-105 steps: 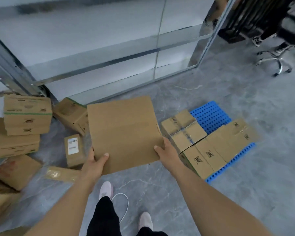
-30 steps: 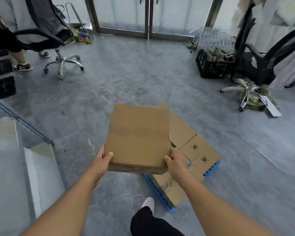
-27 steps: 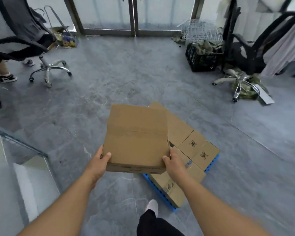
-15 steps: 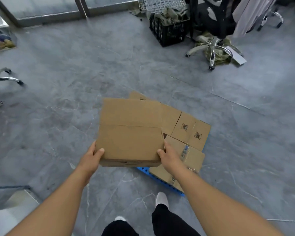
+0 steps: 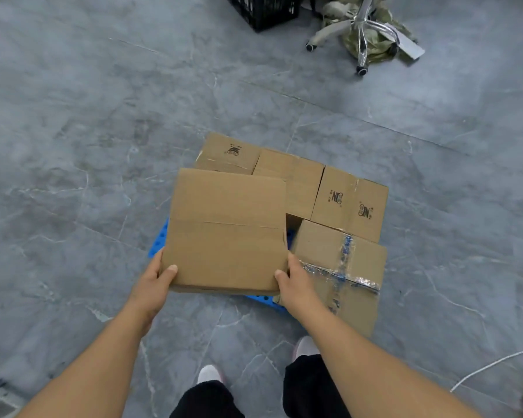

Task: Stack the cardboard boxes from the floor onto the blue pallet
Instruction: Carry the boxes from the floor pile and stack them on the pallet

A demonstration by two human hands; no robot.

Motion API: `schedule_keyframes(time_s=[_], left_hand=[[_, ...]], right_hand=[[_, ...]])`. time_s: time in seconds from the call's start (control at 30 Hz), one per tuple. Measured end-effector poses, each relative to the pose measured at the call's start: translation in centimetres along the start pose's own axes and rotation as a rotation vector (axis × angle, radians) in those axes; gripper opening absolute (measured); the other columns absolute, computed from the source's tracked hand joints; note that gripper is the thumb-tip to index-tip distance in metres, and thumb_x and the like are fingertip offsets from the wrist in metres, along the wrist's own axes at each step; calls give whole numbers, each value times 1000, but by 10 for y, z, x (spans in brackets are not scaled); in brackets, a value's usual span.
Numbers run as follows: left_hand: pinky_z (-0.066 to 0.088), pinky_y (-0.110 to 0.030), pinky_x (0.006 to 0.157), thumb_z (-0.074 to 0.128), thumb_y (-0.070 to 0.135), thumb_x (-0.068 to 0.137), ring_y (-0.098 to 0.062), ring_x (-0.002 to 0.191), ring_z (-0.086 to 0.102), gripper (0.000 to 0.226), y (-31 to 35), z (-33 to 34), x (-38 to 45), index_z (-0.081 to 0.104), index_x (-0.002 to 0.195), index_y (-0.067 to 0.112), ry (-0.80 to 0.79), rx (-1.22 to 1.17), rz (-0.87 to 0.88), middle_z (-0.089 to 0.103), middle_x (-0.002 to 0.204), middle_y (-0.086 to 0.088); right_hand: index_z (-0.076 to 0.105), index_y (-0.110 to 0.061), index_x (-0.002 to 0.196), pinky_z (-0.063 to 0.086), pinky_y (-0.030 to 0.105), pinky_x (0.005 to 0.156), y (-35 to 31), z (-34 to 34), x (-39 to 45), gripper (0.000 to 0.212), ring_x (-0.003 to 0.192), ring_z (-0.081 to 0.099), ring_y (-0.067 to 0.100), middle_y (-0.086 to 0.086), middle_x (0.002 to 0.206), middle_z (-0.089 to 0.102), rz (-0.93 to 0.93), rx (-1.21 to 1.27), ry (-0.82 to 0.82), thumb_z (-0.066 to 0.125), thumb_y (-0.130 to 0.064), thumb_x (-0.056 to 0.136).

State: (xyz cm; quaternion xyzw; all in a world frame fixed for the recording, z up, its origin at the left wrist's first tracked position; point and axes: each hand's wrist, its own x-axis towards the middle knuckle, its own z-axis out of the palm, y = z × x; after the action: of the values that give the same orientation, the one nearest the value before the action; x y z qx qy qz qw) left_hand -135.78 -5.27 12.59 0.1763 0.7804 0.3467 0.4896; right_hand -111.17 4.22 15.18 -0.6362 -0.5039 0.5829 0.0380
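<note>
I hold a plain cardboard box flat in front of me. My left hand grips its near left corner, thumb on top. My right hand grips its near right corner the same way. The box hangs over the left part of the blue pallet, of which only slivers show at the left and near edge. Several cardboard boxes lie on the pallet: a taped box to the right of my right hand, a printed box behind it, a plain box and another printed box at the back.
Grey tiled floor surrounds the pallet. A black crate and an office chair base over a green bag stand at the far top. A white cable lies at the right. My feet stand just before the pallet.
I have turned from the box pile to the pallet and stepped up to it. My view has tilted down, and the held box now hangs lower over the pallet's left part.
</note>
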Motion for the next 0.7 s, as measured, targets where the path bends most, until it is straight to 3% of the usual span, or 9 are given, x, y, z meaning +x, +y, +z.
schedule_keyframes(time_s=[0.17, 0.3, 0.47, 0.57, 0.63, 0.7], left_hand=[[31, -35, 105, 44, 19, 97, -17, 125, 43, 49, -59, 7, 62, 34, 142, 35, -3, 18, -57, 47, 139, 6], [29, -42, 111, 45, 23, 96, -16, 129, 41, 49, -91, 19, 104, 33, 142, 37, -31, 38, -76, 45, 141, 9], [33, -34, 105, 43, 22, 97, -10, 119, 45, 45, -117, 38, 147, 38, 138, 39, -93, 51, -74, 50, 130, 15], [33, -32, 102, 41, 21, 98, -9, 114, 46, 43, -133, 47, 171, 39, 136, 40, -122, 67, -58, 52, 121, 19], [32, -36, 107, 41, 21, 98, -10, 117, 45, 44, -146, 49, 185, 38, 137, 40, -148, 89, -45, 50, 124, 17], [29, -39, 110, 40, 21, 98, -10, 120, 43, 45, -157, 52, 197, 37, 139, 40, -174, 124, -23, 47, 128, 17]], right_hand=[[21, -21, 148, 38, 25, 83, 50, 43, 52, 51, 97, 47, 13, 2, 139, 45, 31, -27, 2, 33, -17, 99], [21, -23, 148, 42, 29, 82, 79, 62, 89, 53, 93, 50, 15, 2, 128, 51, 68, 4, 28, 32, -17, 98], [17, -25, 149, 40, 27, 76, 110, 85, 125, 54, 83, 48, 11, 1, 120, 53, 126, 49, 85, 31, -16, 98], [16, -24, 150, 41, 27, 85, 130, 105, 142, 54, 92, 49, 14, 0, 118, 54, 128, 65, 133, 30, -15, 99], [15, -24, 150, 41, 29, 94, 141, 119, 150, 53, 106, 51, 17, 0, 128, 51, 128, 68, 173, 28, -15, 99], [13, -24, 150, 44, 34, 94, 151, 132, 157, 53, 108, 52, 19, 1, 131, 50, 144, 75, 231, 27, -15, 99]])
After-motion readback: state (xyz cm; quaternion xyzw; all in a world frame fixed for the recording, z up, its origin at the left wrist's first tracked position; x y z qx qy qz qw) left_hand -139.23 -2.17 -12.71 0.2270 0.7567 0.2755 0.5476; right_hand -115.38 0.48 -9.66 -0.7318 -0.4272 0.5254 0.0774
